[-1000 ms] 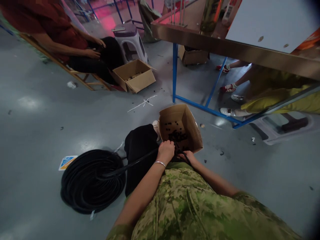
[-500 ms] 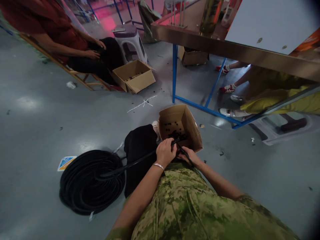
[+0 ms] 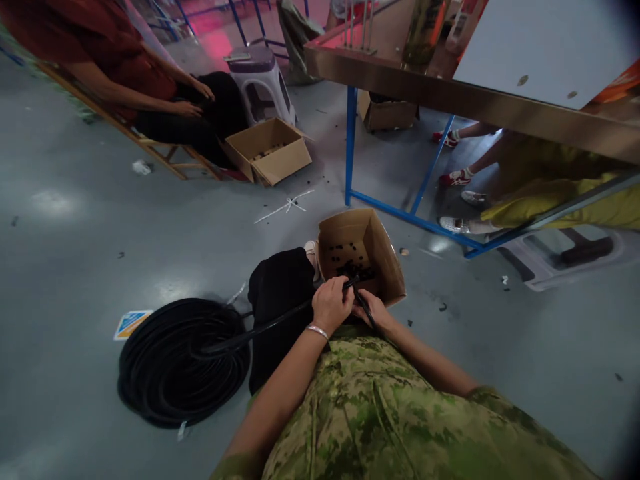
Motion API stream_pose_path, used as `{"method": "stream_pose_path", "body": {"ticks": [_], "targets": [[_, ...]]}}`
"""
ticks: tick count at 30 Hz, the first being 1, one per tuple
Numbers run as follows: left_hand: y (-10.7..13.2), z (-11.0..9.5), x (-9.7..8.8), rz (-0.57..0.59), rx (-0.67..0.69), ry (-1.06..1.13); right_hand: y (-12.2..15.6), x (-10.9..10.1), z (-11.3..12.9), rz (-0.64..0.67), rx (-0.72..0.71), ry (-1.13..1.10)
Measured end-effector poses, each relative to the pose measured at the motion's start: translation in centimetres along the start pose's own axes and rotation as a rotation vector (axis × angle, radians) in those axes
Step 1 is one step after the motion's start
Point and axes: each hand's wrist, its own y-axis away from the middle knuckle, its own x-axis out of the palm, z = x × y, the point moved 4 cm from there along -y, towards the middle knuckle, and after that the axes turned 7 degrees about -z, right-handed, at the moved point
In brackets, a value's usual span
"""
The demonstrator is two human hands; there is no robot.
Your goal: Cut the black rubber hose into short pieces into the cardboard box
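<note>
A black hose runs from the large coil on the floor at the left across the black trouser leg. My left hand is wrapped around it near its end, which pokes past my fingers over the cardboard box. Close beside, my right hand grips a slim black handled tool; its front touches or lies by the hose end, and its exact kind is unclear. Several small black pieces lie in the box below both hands.
A blue-framed table stands ahead to the right, with people's feet beneath. A second open box sits before a seated person and a stool. An overturned-looking grey stool is at the right.
My right hand has shifted slightly left toward my left hand, and the tool's handle has swung inward. The left hand and hose have hardly moved.
</note>
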Motion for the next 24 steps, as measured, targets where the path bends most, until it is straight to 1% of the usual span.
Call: {"method": "stream_pose_path", "body": {"ticks": [3, 8, 15, 21, 24], "targets": [[0.00, -0.06, -0.03, 0.001, 0.004, -0.006, 0.05, 0.16, 0.43, 0.002, 0.022, -0.049], [0.06, -0.08, 0.03, -0.005, 0.016, -0.011, 0.00, 0.23, 0.81, 0.041, 0.061, -0.100], [0.05, 0.06, 0.32, 0.010, 0.057, -0.033, -0.02, 0.33, 0.43, -0.005, 0.109, -0.054], [-0.05, 0.03, 0.35, 0.017, 0.106, -0.047, 0.11, 0.20, 0.09, -0.053, 0.111, 0.010], [-0.16, 0.13, 0.41, 0.020, 0.121, -0.053, 0.37, 0.08, -0.04, -0.052, 0.104, 0.017]]}}
